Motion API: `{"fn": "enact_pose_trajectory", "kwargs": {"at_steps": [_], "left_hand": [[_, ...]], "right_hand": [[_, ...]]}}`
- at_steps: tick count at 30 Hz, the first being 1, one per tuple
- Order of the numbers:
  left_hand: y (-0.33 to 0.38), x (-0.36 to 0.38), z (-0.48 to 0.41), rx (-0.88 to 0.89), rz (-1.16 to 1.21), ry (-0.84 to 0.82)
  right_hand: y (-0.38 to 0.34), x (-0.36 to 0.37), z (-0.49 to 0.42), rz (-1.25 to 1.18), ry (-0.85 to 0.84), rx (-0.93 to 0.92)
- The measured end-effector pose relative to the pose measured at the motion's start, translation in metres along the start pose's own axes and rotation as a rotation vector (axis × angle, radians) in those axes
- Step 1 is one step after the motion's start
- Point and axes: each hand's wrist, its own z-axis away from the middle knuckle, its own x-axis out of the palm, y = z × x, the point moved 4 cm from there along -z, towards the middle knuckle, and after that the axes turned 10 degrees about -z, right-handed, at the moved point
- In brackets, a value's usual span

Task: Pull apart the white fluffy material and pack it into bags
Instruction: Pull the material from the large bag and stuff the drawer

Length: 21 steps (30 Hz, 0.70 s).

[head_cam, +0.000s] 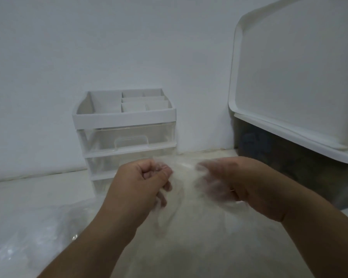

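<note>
Centre frame: left hand (143, 183) and right hand (249, 189) each grip, fingers curled, a wispy, translucent white fluffy material (184, 177) spanning the gap between them. Crinkled clear bags (24, 233) lie lower left. A rigid plastic drawer unit (125, 125) stands just behind the hands. A white-lidded bin (299, 77) crowds the right edge.

Head-worn view looks forward and down, close over table (18, 194), facing wall (88, 47)

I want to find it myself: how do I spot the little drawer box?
Start at the white wall. Against it, just beyond the left hand, stands the drawer box. Unlike the dark bin on its right, it has clear drawers and a divided top.
</note>
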Motion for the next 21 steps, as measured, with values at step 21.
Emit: {"fn": "enact_pose_trajectory", "kwargs": {"at_steps": [21], "left_hand": [[0.008,-0.003,0.011,-0.285,0.314,0.026]], "right_hand": [[-0.017,-0.006,0.007,0.347,0.262,-0.303]]}}
